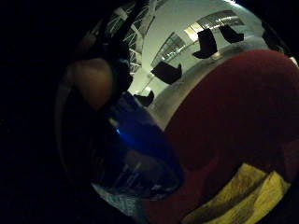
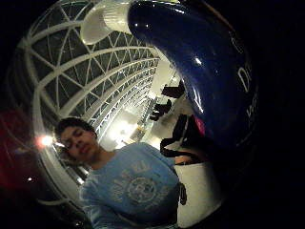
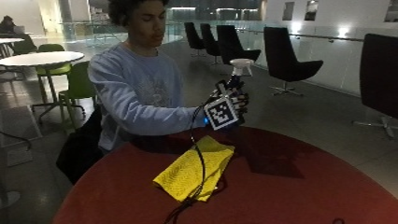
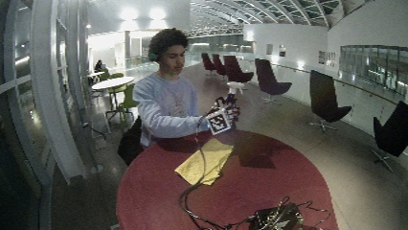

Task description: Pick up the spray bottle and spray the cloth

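A person sits at a round red table (image 3: 298, 186) and holds a blue spray bottle (image 3: 234, 84) with a white spray head (image 3: 240, 65) up in the air at chest height. The gloved right hand (image 3: 231, 105) grips the bottle's body, fingers curled round it. The bottle is upright, well above the table. A yellow cloth (image 3: 193, 165) lies flat on the table below and in front of the hand. In the palm views the blue bottle (image 2: 200, 71) (image 1: 135, 154) fills much of the picture, with the yellow cloth (image 1: 243, 196) on the red table (image 1: 233, 116) beneath.
Black cables (image 3: 199, 186) run from the hand across the cloth to the table's near edge. A dark device with wires (image 4: 277, 218) sits on the near side of the table. Black chairs (image 3: 283, 53) stand on the floor behind.
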`<move>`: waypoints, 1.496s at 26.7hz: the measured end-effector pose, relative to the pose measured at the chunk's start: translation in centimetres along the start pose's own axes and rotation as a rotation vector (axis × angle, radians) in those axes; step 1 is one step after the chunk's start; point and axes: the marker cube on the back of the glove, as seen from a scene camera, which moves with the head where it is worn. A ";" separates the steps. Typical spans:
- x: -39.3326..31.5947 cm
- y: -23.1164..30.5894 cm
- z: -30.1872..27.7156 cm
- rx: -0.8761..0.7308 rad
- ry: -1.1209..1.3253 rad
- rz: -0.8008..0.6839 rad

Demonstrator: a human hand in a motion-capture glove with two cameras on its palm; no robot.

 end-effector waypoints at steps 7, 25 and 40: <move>1.8 -1.3 1.8 0.045 0.054 -0.026; -0.9 7.7 -2.6 -0.144 0.202 0.132; -5.2 27.5 -15.5 -0.133 0.897 0.338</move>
